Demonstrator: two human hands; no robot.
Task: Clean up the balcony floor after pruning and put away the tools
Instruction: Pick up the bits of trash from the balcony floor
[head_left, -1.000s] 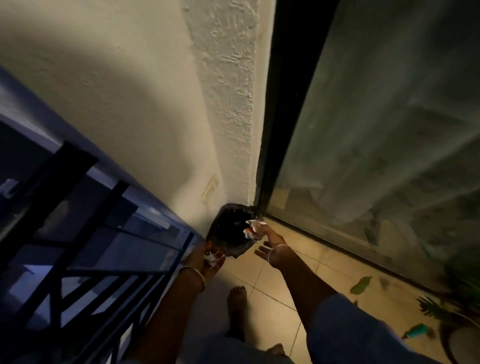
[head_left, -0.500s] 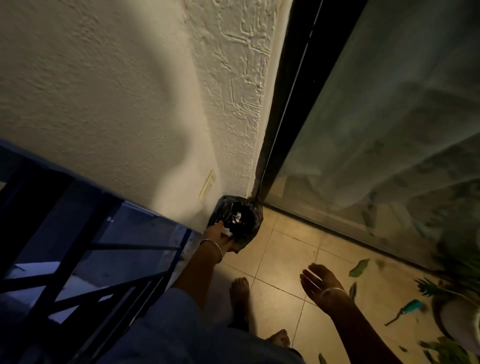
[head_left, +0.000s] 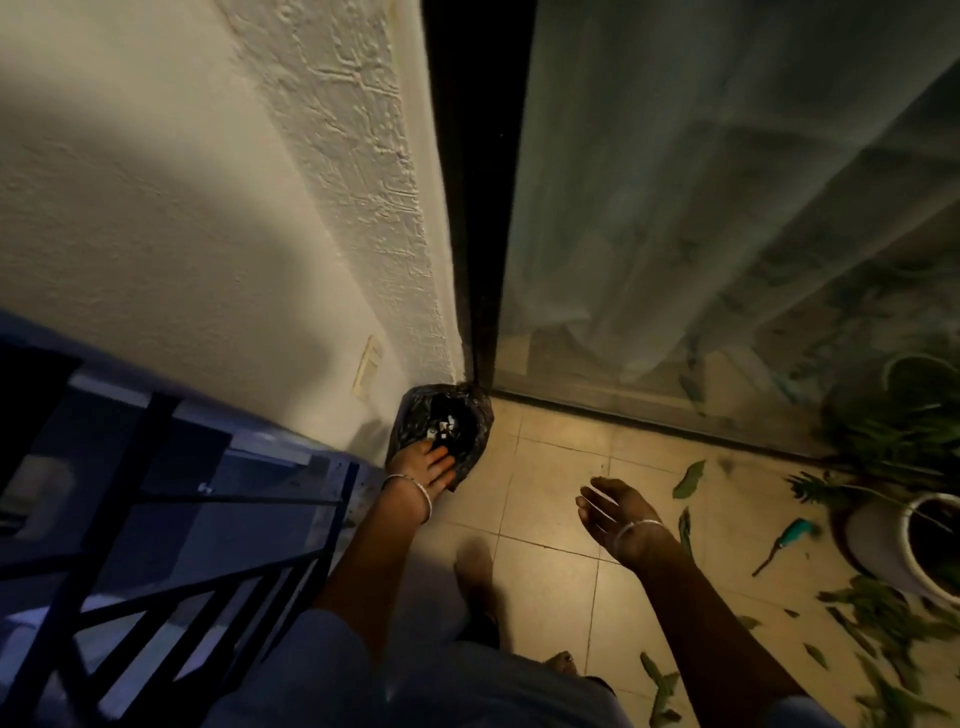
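Two hands show low in your view: your left hand (head_left: 423, 465) has its fingers curled over the near rim of the black bag (head_left: 478, 423), holding it, while your right hand (head_left: 613, 512) hangs wide and relaxed above the floor (head_left: 550, 452), holding nothing, well apart from the bag. Each wrist carries a thin bangle. The bag sits on beige floor tiles, tucked into the corner where the rough white wall (head_left: 182, 234) meets the dark door frame (head_left: 472, 208), and a few white scraps (head_left: 447, 426) lie inside it. Your bare foot (head_left: 475, 566) stands between your arms, blurred. To your left a dark railing (head_left: 234, 501) hems you in closely; ahead and to the right runs a glass door (head_left: 727, 208) with a pale curtain behind it. Open tile lies between the bag and your right hand. Cut leaves (head_left: 688, 478) are scattered to the right of that hand and toward the lower right corner, and a teal-handled tool (head_left: 792, 532) lies on the floor just beside a white pot (head_left: 883, 545), which the frame edge cuts off. A green plant (head_left: 893, 431) behind the pot is dim and smeared, so you cannot make out its shape.
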